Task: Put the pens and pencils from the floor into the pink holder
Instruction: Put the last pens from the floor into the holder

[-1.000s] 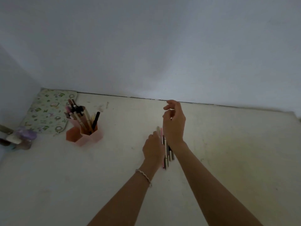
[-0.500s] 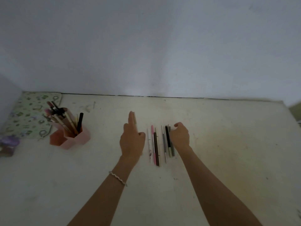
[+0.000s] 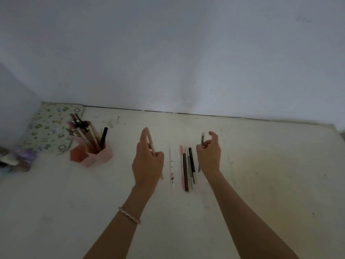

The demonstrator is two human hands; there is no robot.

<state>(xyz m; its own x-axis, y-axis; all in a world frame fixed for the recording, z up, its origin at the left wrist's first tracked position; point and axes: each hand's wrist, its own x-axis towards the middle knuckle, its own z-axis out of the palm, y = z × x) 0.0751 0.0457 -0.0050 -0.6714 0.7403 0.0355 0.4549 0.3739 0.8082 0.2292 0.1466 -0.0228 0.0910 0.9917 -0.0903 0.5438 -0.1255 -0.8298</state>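
The pink holder (image 3: 97, 156) stands on the pale floor at the left, with several pens and pencils upright in it. My left hand (image 3: 147, 161) grips a cream pencil (image 3: 151, 144) that runs under the palm. My right hand (image 3: 210, 156) pinches a grey pen (image 3: 202, 139) near its upper end. Between the hands lie a white pen (image 3: 171, 165) and a tight row of several pens (image 3: 187, 169), pink, brown, grey and black, all pointing away from me.
A floral pouch (image 3: 50, 128) lies in the far left corner behind the holder. A blurred purple object (image 3: 24, 157) sits at the left edge. The wall (image 3: 168, 62) meets the floor just beyond the pens.
Both hands have drawn apart from the row and closed, the left on the cream pencil, the right on the grey pen. The camera view has shifted slightly.
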